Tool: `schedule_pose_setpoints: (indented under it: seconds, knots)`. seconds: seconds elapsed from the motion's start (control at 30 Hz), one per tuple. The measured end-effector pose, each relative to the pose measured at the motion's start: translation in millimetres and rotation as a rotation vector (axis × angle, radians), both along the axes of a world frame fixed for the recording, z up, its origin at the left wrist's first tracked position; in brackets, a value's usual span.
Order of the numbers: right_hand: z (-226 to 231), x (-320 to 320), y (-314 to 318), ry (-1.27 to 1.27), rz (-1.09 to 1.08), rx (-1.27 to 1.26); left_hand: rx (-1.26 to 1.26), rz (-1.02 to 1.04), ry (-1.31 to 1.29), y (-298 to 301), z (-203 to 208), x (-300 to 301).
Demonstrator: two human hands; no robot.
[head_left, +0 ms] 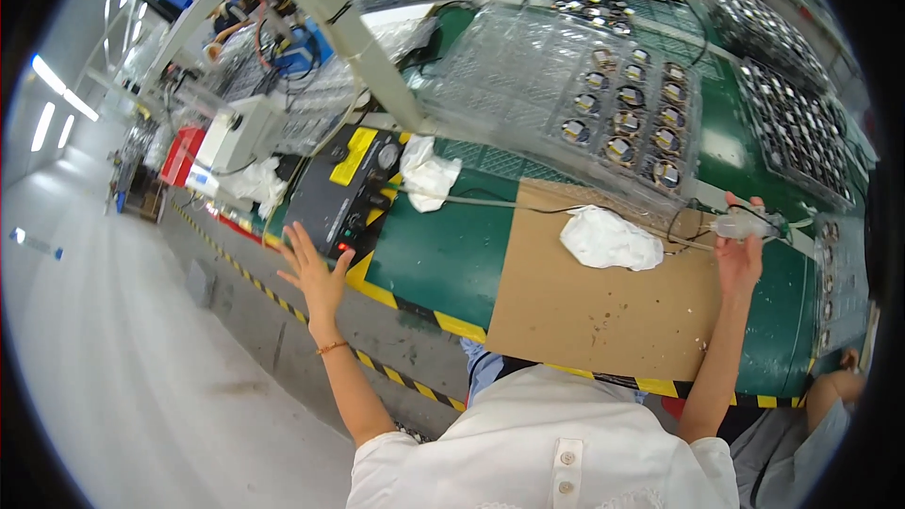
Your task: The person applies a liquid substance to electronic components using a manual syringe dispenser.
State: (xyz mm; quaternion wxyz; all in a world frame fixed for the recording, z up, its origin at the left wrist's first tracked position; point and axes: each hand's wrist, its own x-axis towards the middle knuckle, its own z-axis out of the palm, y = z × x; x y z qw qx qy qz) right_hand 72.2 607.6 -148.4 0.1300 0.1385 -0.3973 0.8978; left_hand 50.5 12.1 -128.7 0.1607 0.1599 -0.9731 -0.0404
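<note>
My left hand [316,275] is open with its fingers spread, beside the front of a black control box [341,187] with a yellow label, a round gauge and a lit red switch. Whether a fingertip touches the box I cannot tell. At the right of the bench, my right hand [739,259] is closed around a translucent dispensing syringe [745,224] that lies crosswise in the fingers. A thin hose [490,202] runs from the box toward the right. Between my hands a brown cardboard sheet [575,320] covers part of the bench, with a crumpled white cloth [611,238] on it.
Behind the cardboard lies a clear plastic tray [528,75] holding several round parts. Stacked trays [787,127] stand at the right. Another white cloth [429,174] is beside the box. A white post [349,38] rises at the back left. Other people sit across and at right.
</note>
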Motion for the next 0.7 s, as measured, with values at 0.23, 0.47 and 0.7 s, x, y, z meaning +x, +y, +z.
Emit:
schedule_pose_setpoints:
  seconds: [0.23,0.47,0.7]
  knots:
    - [12,11,-24,-0.1,-0.13,0.066,0.078,0.031,0.1,-11,-29,-6]
    - [15,29,-23,-0.199,-0.3,-0.135,0.145,-0.142,0.239,58,22,-12]
    - [18,22,-37,-0.491,-0.591,0.169,0.33,-0.902,0.068,191,46,-27]
